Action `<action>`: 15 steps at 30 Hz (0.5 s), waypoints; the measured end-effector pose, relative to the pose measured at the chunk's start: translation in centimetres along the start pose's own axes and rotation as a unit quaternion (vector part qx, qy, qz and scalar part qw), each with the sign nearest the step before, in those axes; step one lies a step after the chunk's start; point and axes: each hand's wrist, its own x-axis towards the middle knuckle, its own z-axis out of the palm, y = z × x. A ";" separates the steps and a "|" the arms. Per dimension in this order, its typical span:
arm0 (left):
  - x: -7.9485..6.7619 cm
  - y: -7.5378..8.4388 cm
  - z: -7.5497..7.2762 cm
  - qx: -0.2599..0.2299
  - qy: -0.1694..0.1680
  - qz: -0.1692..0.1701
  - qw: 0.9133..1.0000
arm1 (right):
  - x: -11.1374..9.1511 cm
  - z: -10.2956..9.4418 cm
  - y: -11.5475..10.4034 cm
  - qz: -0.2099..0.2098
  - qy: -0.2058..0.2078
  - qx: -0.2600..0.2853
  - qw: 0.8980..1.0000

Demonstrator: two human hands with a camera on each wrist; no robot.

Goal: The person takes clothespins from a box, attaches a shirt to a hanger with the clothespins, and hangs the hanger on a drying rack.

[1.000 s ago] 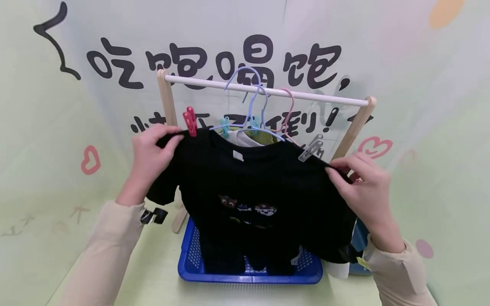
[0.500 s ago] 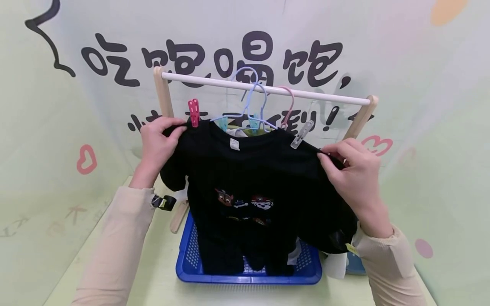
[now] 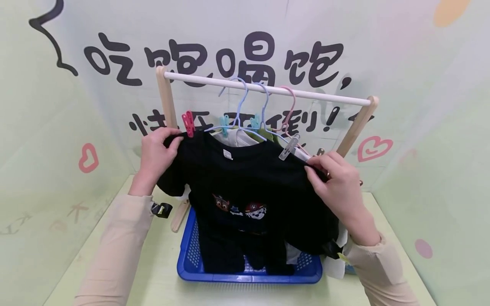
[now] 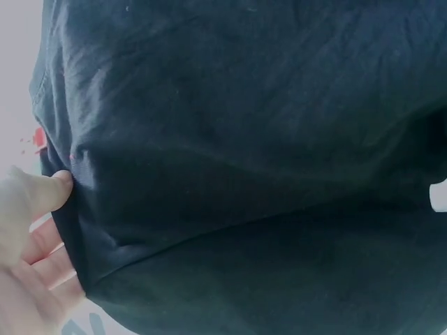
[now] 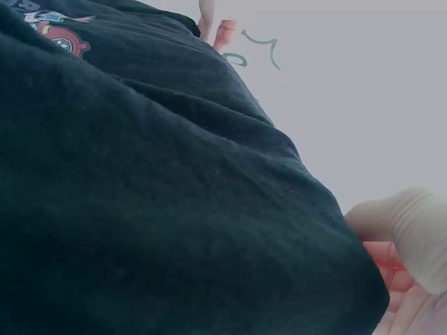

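A black T-shirt (image 3: 245, 174) with cartoon dog faces on its chest is spread on a blue hanger (image 3: 239, 112), whose hook curves over the white rod (image 3: 306, 94). My left hand (image 3: 156, 155) pinches its left shoulder between thumb and fingers, beside a red clothespin (image 3: 188, 123). At the opposite shoulder my right hand (image 3: 338, 185) pinches the cloth, a little outside a clear clothespin (image 3: 289, 148). In the left wrist view, the thumb (image 4: 52, 192) lies on the dark fabric with the fingers behind. The right wrist view shows the right thumb (image 5: 377, 220) at the cloth's edge.
Behind the T-shirt, a second blue hanger (image 3: 264, 102) and a pink hanger (image 3: 292, 104) hang on the rod with light and green garments and teal clothespins (image 3: 255, 122). Wooden posts (image 3: 166, 95) carry the rod. A blue basket (image 3: 249, 278) stands below on the table.
The T-shirt and hanger have shifted left and, after rising, come lower, with the hook now down at the rod. My right hand has moved left; both hands keep pinching the shoulders.
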 end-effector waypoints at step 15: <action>-1.9 -0.8 0.9 0.059 0.011 0.040 0.997 | -2.9 2.1 -1.3 -0.017 0.057 -0.072 0.996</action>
